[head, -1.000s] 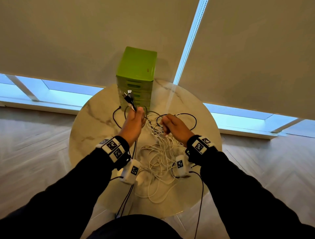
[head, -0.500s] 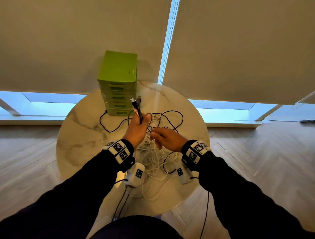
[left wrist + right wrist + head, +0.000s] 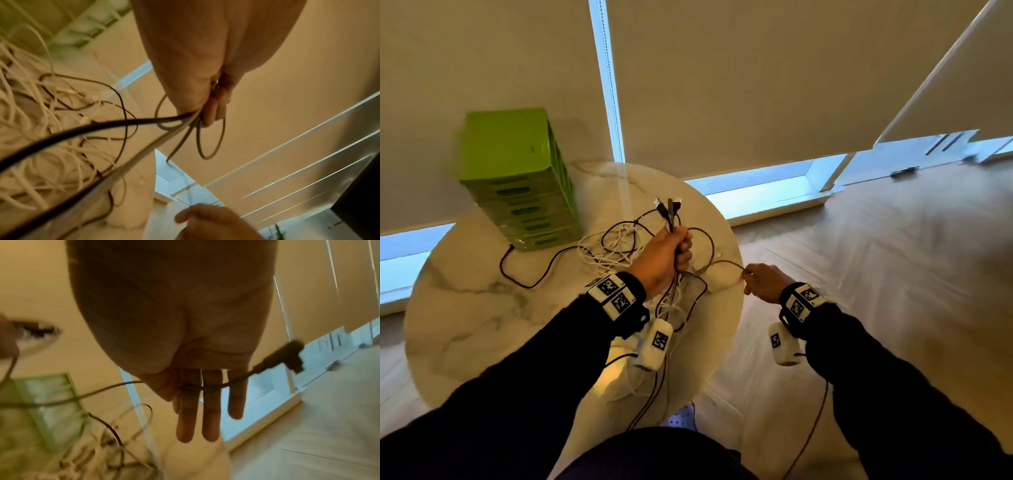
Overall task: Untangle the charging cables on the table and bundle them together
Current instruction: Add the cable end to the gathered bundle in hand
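My left hand grips a bunch of dark cables above the round marble table; their USB plugs stick up out of the fist. A tangle of white cables lies on the table beside it, also in the left wrist view as white cables. My right hand is past the table's right edge. Its thumb pinches a thin grey cable against the fingers, which are straight. The cable's dark angled plug hangs free beyond the hand. The grey cable runs back to the left fist.
A green drawer unit stands at the table's back left, with a black lead curving out from its base. Window blinds hang behind. Wooden floor lies to the right. Wrist camera leads dangle by the front edge.
My right hand has moved right, from the tangle to beyond the table edge, drawing the grey cable out. The left hand still grips the plug ends. The head view has swung right.
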A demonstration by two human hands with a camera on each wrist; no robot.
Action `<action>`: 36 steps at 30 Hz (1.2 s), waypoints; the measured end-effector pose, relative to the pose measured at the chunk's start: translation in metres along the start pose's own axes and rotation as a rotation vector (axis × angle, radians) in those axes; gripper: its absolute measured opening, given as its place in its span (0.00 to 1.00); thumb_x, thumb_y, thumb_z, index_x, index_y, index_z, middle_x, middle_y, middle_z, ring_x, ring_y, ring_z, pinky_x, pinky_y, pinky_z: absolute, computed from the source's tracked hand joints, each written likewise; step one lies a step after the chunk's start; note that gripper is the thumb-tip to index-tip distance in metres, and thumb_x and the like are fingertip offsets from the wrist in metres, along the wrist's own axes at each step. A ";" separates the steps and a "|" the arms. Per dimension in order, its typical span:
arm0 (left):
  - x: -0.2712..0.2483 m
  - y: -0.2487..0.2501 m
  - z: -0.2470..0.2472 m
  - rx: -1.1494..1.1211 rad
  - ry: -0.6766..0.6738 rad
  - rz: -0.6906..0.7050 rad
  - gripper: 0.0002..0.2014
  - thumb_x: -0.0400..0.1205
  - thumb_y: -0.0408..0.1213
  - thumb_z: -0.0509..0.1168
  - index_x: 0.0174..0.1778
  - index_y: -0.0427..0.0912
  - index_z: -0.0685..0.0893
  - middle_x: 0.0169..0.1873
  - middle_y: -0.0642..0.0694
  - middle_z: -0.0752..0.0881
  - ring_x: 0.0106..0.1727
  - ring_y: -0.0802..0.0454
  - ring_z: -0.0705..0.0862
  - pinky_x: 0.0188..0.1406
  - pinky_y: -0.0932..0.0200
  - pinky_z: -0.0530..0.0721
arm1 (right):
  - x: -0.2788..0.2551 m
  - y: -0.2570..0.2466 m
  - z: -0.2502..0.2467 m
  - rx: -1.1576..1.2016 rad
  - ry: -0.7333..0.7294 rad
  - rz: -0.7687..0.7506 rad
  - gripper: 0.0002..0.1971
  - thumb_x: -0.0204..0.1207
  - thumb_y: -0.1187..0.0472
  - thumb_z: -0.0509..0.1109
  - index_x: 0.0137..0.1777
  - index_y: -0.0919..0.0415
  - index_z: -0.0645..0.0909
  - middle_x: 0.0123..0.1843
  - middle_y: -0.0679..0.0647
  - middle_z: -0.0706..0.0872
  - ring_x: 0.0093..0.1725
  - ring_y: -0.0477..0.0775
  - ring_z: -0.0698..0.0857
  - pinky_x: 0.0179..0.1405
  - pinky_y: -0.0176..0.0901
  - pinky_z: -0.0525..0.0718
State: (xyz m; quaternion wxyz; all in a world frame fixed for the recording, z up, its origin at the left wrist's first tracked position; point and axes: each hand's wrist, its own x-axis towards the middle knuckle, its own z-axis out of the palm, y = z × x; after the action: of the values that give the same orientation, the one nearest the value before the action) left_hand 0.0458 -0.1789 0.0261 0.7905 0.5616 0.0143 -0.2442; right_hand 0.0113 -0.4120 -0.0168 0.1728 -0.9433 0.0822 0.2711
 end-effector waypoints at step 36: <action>0.004 -0.022 0.025 0.016 -0.115 0.021 0.16 0.94 0.40 0.50 0.41 0.43 0.73 0.26 0.52 0.73 0.27 0.57 0.67 0.29 0.63 0.65 | -0.046 -0.013 0.052 0.307 0.032 -0.374 0.29 0.81 0.45 0.71 0.79 0.52 0.71 0.75 0.52 0.78 0.73 0.50 0.78 0.71 0.45 0.77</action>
State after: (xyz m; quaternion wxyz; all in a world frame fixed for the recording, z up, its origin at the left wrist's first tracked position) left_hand 0.0344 -0.2087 0.0151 0.7879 0.5532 -0.0390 -0.2679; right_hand -0.0492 -0.3780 -0.0297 0.3601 -0.9089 -0.0511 0.2039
